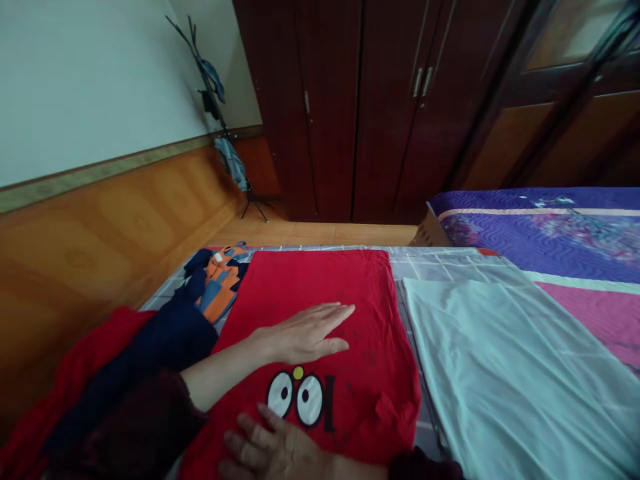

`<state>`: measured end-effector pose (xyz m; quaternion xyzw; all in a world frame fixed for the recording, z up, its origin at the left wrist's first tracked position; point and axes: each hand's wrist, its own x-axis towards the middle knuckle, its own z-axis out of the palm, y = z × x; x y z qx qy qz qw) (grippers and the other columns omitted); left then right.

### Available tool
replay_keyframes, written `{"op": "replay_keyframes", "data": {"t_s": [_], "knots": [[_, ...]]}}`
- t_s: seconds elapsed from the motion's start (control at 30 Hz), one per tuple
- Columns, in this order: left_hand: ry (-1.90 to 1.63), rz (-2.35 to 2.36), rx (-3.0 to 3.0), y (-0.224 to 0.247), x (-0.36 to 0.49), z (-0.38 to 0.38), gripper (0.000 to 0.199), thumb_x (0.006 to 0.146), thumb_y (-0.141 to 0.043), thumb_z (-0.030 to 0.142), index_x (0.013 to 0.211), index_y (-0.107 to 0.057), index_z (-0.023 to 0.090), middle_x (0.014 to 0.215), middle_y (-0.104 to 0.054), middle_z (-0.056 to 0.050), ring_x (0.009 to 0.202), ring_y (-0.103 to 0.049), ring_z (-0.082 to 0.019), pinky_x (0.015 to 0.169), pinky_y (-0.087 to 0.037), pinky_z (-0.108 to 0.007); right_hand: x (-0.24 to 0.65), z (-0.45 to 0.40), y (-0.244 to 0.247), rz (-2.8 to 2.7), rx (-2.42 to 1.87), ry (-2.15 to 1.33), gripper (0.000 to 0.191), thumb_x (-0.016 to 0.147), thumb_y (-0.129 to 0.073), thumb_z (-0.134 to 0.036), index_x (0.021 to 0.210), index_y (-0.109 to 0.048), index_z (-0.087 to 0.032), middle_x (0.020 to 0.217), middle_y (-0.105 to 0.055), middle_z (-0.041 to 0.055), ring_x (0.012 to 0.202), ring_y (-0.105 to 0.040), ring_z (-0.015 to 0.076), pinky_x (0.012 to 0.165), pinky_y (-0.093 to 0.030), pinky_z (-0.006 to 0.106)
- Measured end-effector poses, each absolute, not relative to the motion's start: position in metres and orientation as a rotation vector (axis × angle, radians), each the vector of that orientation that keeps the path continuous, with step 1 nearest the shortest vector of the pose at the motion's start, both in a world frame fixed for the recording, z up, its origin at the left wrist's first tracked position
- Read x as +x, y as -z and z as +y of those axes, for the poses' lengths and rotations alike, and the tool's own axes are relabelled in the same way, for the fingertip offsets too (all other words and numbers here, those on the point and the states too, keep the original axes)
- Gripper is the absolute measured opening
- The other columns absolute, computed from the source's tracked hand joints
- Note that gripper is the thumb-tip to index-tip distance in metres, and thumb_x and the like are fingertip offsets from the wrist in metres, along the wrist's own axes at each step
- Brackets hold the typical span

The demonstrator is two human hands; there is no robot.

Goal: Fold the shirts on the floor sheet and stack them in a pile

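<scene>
A red T-shirt (320,280) is laid out on the checked sheet in front of me, with a print of two white cartoon eyes, a yellow dot and black lettering. My left hand (307,335) rests over the middle of the shirt, its fingers stretched out and the thumb apart. Nearer to me, at the bottom edge, my right hand (280,450) is spread over the shirt just below the printed eyes and points left. Neither hand grips anything. On the shirt's lower right side the cloth is bunched in small wrinkles.
To the right lies a folded pale green cloth (500,360). Dark blue clothing (165,340), an orange patterned garment (220,280) and red cloth (95,360) are heaped on the left. Beyond stand a coat rack (215,100), a dark wardrobe (330,133) and a purple-covered bed (530,227).
</scene>
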<state>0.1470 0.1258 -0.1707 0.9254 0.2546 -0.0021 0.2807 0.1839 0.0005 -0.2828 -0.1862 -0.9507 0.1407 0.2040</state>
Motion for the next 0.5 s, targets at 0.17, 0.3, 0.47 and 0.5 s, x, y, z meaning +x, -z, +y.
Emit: {"op": "replay_keyframes", "data": {"t_s": [0.17,0.3,0.47,0.5], "knots": [[-0.009,1.001,2.365,0.173,0.039,0.073,0.055,0.091,-0.05,0.028,0.143,-0.033,0.034,0.148,-0.036,0.003,0.137,-0.031,-0.015,0.113,-0.023,-0.031,0.193,-0.007,0.252,-2.715,-0.57,-0.587,0.071,0.09,-0.041,-0.06,0.14,-0.037,-0.01,0.149,-0.03,0.0169,0.139,-0.02,0.0306,0.113,-0.021,0.051],[-0.063,0.999,2.424,0.188,-0.024,0.033,0.051,0.091,-0.047,0.021,0.141,-0.039,0.028,0.143,-0.045,-0.002,0.132,-0.04,-0.018,0.11,-0.032,-0.036,0.212,-0.01,0.194,-2.723,-0.735,-0.586,0.064,0.091,-0.046,-0.052,0.141,-0.038,-0.013,0.146,-0.037,0.0146,0.137,-0.027,0.0284,0.113,-0.024,0.047],[0.077,0.783,2.622,0.2,-0.067,-0.012,0.066,0.082,-0.044,0.006,0.145,-0.032,0.023,0.15,-0.033,-0.004,0.138,-0.03,-0.022,0.114,-0.028,-0.041,0.263,-0.036,0.177,-2.638,-1.093,-0.225,0.048,0.089,-0.051,-0.029,0.136,-0.047,-0.018,0.136,-0.051,0.0116,0.121,-0.051,0.0275,0.096,-0.049,0.041],[0.12,0.763,2.624,0.202,-0.072,-0.019,0.074,0.077,-0.043,0.002,0.146,-0.028,0.024,0.152,-0.028,-0.003,0.139,-0.026,-0.023,0.114,-0.027,-0.042,0.275,-0.047,0.182,-2.639,-1.126,-0.182,0.048,0.089,-0.051,-0.027,0.136,-0.047,-0.021,0.135,-0.053,0.0092,0.119,-0.054,0.0256,0.094,-0.051,0.038]]}}
